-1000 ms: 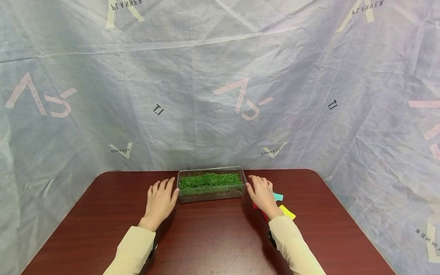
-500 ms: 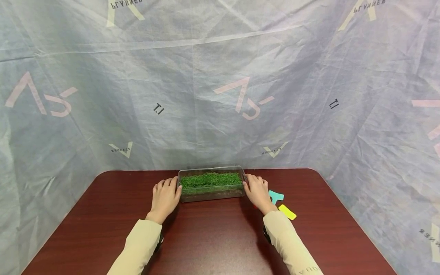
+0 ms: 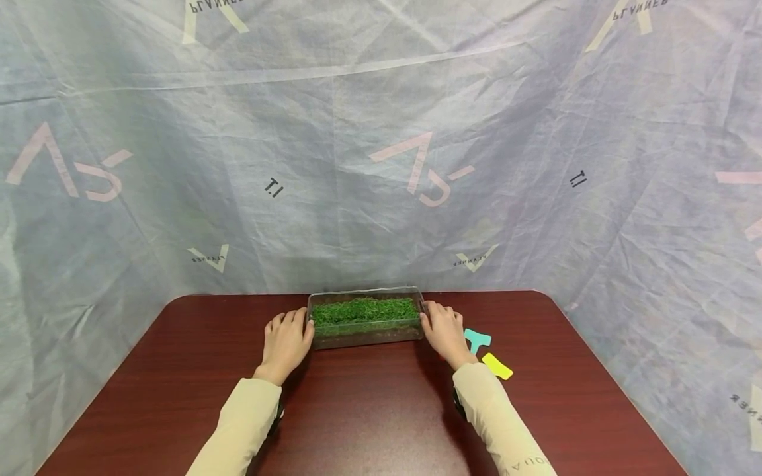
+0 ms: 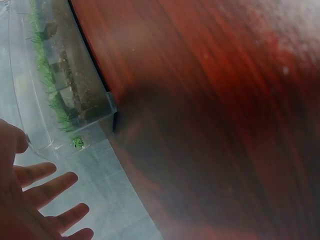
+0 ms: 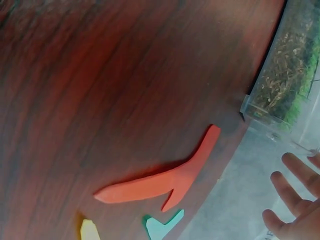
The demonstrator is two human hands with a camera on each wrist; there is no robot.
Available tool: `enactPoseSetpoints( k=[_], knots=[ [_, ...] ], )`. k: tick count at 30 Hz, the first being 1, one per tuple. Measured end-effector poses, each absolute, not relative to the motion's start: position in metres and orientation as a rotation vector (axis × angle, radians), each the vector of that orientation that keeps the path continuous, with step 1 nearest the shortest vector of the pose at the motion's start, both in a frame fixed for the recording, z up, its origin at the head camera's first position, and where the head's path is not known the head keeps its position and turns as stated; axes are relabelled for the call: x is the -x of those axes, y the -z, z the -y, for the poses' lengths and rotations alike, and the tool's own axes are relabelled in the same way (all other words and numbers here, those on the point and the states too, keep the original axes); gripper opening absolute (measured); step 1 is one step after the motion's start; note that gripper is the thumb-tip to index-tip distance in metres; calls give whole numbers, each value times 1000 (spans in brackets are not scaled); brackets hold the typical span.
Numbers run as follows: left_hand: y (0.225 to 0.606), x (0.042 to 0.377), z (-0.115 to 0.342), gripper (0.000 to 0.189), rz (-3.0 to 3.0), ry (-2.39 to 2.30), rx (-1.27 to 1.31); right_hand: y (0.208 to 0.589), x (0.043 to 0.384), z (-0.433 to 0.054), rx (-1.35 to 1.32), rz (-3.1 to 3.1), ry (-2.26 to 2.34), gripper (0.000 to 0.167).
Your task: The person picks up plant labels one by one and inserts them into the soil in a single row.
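A clear plastic box point(image 3: 369, 335) of green grass point(image 3: 363, 309) over brown soil stands near the table's far edge. At its left end is my left hand point(image 3: 284, 342), the thumb by the near corner; in the left wrist view its fingers point(image 4: 52, 187) are spread and fairly straight. My right hand point(image 3: 444, 332) lies against the opposite end, and its fingers point(image 5: 287, 190) look relaxed in the right wrist view. Beside the right hand lie T-shaped plant labels: a teal one point(image 3: 477, 339), a yellow one point(image 3: 497, 366) and a red one point(image 5: 165, 180) mostly hidden by that hand in the head view.
The dark red wooden table point(image 3: 363, 410) has rounded far corners. A grey printed cloth point(image 3: 369, 165) hangs close behind its far edge and along both sides.
Both hands have moved inward to the box's ends, mostly in the first half second. The right hand's shift uncovers more of the teal label. The box stays about where it was.
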State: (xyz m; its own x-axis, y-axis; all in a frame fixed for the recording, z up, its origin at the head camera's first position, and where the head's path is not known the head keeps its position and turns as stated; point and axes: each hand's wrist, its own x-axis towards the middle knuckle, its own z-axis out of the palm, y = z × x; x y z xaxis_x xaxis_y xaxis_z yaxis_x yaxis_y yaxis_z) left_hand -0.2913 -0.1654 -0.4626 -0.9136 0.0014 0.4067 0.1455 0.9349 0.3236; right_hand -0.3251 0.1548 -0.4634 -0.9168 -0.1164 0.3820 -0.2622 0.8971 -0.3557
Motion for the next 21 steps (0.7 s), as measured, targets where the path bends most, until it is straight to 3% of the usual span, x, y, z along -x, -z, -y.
enactPoseSetpoints(
  k=[21],
  knots=[
    [462, 289, 165, 46, 2762, 525, 49, 464, 321, -155, -282, 2714, -588, 30]
  ],
)
